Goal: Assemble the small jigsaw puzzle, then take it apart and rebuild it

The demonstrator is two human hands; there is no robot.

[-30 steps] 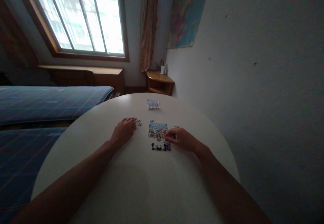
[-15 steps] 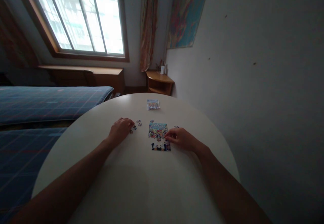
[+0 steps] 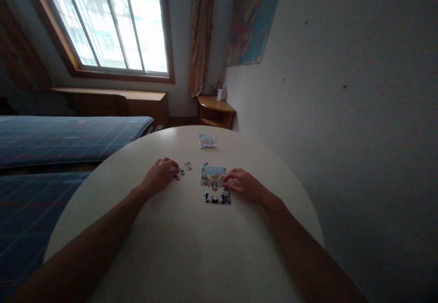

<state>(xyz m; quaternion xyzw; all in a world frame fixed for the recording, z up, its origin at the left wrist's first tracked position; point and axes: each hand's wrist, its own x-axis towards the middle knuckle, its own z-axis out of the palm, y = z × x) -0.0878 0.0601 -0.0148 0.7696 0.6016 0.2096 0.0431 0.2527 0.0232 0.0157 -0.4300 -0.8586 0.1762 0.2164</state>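
Note:
A partly assembled jigsaw puzzle lies on the round white table. Its colourful upper block and the dark lower strip are joined along the right side, with a gap between them. My right hand rests at the puzzle's right edge, thumb and forefinger slightly apart, fingertips touching it. To the left, my left hand curls its fingers around a small jigsaw piece, partly hidden beneath them. Several loose jigsaw pieces lie beside those fingertips. One more loose piece sits just above the puzzle's top edge.
A small printed packet lies toward the table's far side. Beds with blue plaid covers stand to the left. Beyond the table is a wooden corner shelf. A white wall runs along the right.
My left hand has drawn back slightly left. My right thumb and forefinger have parted from a pinch at the puzzle's edge. The puzzle stays in place.

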